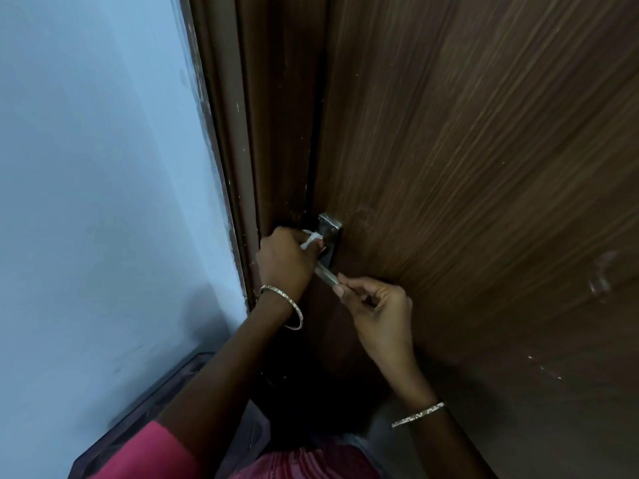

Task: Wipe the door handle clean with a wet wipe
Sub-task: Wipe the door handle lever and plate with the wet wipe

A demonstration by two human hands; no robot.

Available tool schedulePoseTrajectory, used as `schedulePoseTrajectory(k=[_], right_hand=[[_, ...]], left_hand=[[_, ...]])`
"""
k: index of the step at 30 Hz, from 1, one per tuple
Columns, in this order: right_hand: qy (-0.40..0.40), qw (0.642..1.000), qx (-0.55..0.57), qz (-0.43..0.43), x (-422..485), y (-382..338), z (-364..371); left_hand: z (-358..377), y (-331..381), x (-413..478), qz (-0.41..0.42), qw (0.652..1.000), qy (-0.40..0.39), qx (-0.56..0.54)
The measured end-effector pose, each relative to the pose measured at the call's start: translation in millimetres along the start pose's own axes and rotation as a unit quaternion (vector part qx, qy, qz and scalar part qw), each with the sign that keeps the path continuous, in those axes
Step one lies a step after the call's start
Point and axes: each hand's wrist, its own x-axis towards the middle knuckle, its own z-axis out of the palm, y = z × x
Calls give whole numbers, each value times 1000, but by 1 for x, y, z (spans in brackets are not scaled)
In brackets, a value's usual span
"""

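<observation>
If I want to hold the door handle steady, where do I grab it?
Grab the free end of the door handle, coming from the right like the right hand. The lever sticks out there, and the left hand with the wet wipe covers the base.

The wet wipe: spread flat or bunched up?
Bunched up: the wet wipe shows as a small crumpled wad in the left hand.

Pale blue wall [96, 174] at left. Brown door frame [262, 133] beside it, flecked with white specks. Dark box-like thing [145, 413] low against wall, unclear. Pink clothing [304, 461] at bottom edge.
</observation>
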Motion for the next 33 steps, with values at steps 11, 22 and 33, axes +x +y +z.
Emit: schedulePoseTrajectory(k=[11,22,33], right_hand=[[4,1000,25,9,-4,3,2],[12,1000,28,5,-7,2,2],[19,999,38,-5,-7,5,3]], left_hand=[[2,-16,-36,176,977,82,93],[-1,0,-29,168,964,203,-37],[11,5,-13,201,966,154,-51]])
